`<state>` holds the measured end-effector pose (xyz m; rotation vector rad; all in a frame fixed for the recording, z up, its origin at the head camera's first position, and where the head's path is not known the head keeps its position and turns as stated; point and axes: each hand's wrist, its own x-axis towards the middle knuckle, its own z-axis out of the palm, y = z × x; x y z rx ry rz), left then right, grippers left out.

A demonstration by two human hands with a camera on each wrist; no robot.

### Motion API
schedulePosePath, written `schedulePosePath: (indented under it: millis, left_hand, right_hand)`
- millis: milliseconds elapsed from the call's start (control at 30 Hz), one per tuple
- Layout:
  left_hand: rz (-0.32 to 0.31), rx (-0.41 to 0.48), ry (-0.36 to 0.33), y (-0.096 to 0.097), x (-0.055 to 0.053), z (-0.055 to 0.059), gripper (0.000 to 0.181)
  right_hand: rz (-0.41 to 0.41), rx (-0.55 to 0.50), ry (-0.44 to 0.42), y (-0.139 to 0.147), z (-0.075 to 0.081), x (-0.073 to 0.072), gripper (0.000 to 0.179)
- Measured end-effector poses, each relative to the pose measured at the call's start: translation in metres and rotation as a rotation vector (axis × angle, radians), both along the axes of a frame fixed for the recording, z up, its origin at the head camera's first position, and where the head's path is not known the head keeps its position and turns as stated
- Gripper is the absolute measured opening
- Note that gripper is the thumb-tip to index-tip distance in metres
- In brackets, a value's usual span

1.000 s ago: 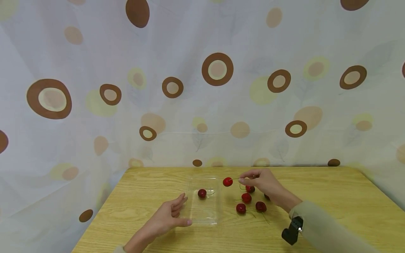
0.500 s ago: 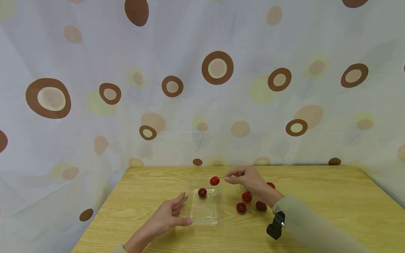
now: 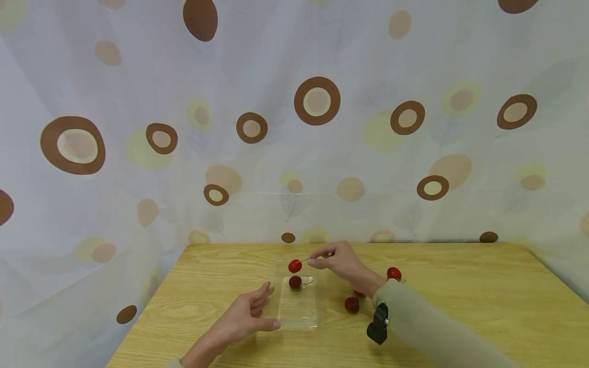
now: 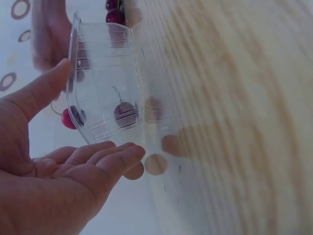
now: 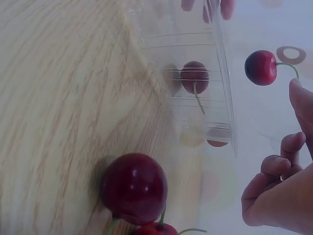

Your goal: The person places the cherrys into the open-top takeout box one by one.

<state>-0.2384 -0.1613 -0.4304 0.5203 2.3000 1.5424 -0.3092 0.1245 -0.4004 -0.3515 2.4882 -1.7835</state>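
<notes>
My right hand [image 3: 338, 263] pinches the green stem of a bright red cherry [image 3: 295, 266], which hangs over the far part of a clear plastic box [image 3: 299, 314]. In the right wrist view this held cherry [image 5: 260, 67] is above the box's rim. Inside the box lies one dark cherry [image 3: 295, 282] with its stem, seen through the wall in the left wrist view. My left hand [image 3: 241, 314] is at the box's left side, fingers extended and thumb apart, with fingertips right at the wall [image 4: 105, 122].
Several loose cherries lie on the wooden table [image 3: 460, 306] right of the box, among them a dark cherry [image 3: 352, 305] and a red cherry [image 3: 393, 274]. My right forearm partly covers others. A patterned curtain [image 3: 294, 153] hangs behind the table.
My right hand has moved left, carrying the cherry by its stem from right of the box to above it. My left hand has stayed in place.
</notes>
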Motion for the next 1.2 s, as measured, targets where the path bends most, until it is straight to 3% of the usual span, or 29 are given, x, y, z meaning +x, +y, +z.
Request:
schedulePosePath:
  millis: [433,700,1200]
  left_hand:
    - [-0.007,0.000,0.006,0.000,0.000,0.003,0.099]
    - [0.001,-0.002,-0.010,0.000,0.000,0.003,0.098]
    - [-0.006,-0.003,-0.021,0.000,-0.001,0.001,0.099]
  right_hand:
    - [-0.019,0.028,-0.003,-0.017,0.000,-0.008,0.009]
    - [-0.008,0.020,0.021,-0.022,-0.008,-0.011,0.009]
    - [-0.032,0.063,0.052,-0.033,-0.013,-0.010,0.004]
